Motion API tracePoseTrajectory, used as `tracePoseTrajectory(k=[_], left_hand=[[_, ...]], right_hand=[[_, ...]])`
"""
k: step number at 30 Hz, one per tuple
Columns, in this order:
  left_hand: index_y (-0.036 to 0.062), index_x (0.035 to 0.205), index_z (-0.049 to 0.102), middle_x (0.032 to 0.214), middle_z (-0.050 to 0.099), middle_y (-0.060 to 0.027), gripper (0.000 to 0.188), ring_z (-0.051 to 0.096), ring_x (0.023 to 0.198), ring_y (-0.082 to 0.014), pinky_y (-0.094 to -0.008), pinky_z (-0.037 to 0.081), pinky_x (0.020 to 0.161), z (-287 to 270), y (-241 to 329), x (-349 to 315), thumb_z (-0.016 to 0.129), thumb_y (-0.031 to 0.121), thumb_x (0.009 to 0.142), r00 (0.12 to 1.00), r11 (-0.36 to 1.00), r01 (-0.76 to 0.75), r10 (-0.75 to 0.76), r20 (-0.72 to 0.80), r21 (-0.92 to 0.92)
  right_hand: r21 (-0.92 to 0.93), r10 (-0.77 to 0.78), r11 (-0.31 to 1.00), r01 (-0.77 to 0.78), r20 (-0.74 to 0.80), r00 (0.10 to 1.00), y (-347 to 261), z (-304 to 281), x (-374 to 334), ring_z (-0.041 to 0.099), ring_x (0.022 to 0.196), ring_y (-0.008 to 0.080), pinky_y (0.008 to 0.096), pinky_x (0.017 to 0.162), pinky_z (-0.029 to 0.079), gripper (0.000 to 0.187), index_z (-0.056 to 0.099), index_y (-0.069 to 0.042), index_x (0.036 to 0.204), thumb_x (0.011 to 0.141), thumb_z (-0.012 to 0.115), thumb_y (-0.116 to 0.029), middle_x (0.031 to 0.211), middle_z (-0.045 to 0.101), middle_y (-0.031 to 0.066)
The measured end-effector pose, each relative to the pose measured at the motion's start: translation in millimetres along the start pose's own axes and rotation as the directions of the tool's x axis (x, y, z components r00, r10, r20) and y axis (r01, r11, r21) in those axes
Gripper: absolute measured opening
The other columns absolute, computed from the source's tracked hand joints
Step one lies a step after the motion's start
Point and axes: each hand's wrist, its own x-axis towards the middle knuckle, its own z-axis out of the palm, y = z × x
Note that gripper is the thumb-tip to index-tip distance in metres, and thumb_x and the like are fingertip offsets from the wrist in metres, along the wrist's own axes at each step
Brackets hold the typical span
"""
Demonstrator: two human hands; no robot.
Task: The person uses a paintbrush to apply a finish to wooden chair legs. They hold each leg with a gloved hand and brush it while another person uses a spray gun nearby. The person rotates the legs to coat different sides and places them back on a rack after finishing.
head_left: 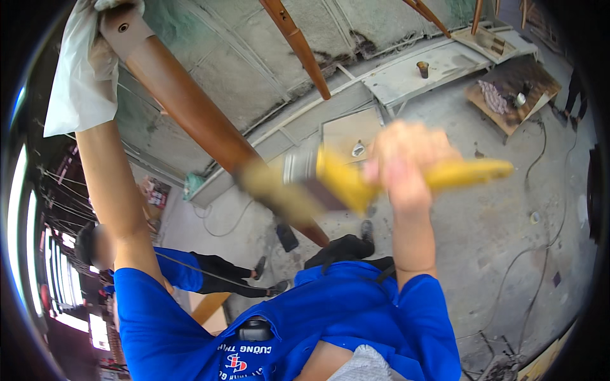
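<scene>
My left hand (95,57), in a loose white plastic glove, is raised at the upper left. It grips the upper end of a long brown tapered wooden leg (190,105), which has a paler block with a bolt hole at its top. Its fingers are partly hidden behind the wood and plastic. The leg slants down to the right, its thin tip near my waist. My bare right hand (406,159) is closed around the yellow handle of a wide paintbrush (346,184), blurred by motion. The brush's pale bristles overlap the lower half of the leg; firm contact is hard to tell.
More brown legs (298,51) hang overhead. A long pale bench (406,82) by the stained wall carries a dark cup (422,68). A low wooden table (508,89) holds a cloth. Cables (546,254) cross the floor. A person in blue (184,267) stands at left.
</scene>
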Motion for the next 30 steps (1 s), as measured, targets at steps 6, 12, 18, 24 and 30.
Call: tracePoseTrajectory(k=[6,12,18,24,30], left_hand=[[0.0103,0.148,0.06,0.074,0.05,0.0056,0.047,0.04,0.053,-0.0011,-0.0171,0.037,0.047,0,-56,-17,0.066,0.008,0.101,0.953,0.962,-0.205,0.238,-0.186,0.178],[0.0025,0.134,0.067,0.086,0.063,-0.0006,0.033,0.052,0.06,-0.0071,-0.0221,0.048,0.059,-53,-120,-19,0.064,0.019,0.106,0.885,0.819,-0.083,0.323,-0.337,0.567],[0.0044,0.102,0.064,0.08,0.068,-0.0082,0.029,0.064,0.062,-0.0154,-0.0276,0.052,0.057,-168,-171,10,0.073,0.032,0.098,0.932,0.729,0.169,0.101,-0.347,0.664],[0.0017,0.086,0.065,0.077,0.074,-0.0113,0.025,0.069,0.061,-0.0133,-0.0253,0.053,0.054,-259,-231,12,0.089,0.006,0.085,0.944,0.877,0.019,0.142,-0.297,0.479],[0.0003,0.083,0.068,0.082,0.072,-0.0076,0.025,0.068,0.073,-0.0111,-0.0262,0.054,0.065,-309,-252,30,0.092,0.008,0.076,0.923,0.842,0.152,0.067,-0.38,0.517]], right_hand=[[-0.126,0.12,0.952,-0.278,-0.683,0.72,79,-39,-17,0.05,0.053,0.0073,0.0268,0.047,0.038,0.024,0.068,0.003,0.074,0.094,0.072,-0.009,0.067,0.064,0.0074],[-0.325,0.061,0.839,-0.435,-0.74,0.67,135,-73,-49,0.052,0.055,0.0093,0.0257,0.05,0.04,0.031,0.064,0.007,0.071,0.097,0.071,-0.009,0.068,0.063,0.0085],[-0.586,0.225,0.653,-0.479,-0.454,0.862,211,-92,-27,0.056,0.06,0.0102,0.028,0.06,0.048,0.036,0.064,0.004,0.068,0.101,0.07,-0.01,0.066,0.063,0.0031],[-0.676,0.525,0.582,-0.452,-0.112,0.844,355,-88,62,0.068,0.07,0.0142,0.0302,0.069,0.056,0.029,0.074,0.007,0.093,0.104,0.071,-0.02,0.083,0.077,0.0093],[-0.535,0.715,0.569,-0.625,-0.053,0.697,541,-21,178,0.064,0.059,0.0129,0.03,0.053,0.052,0.041,0.073,0.007,0.119,0.103,0.073,-0.031,0.082,0.076,0.01]])
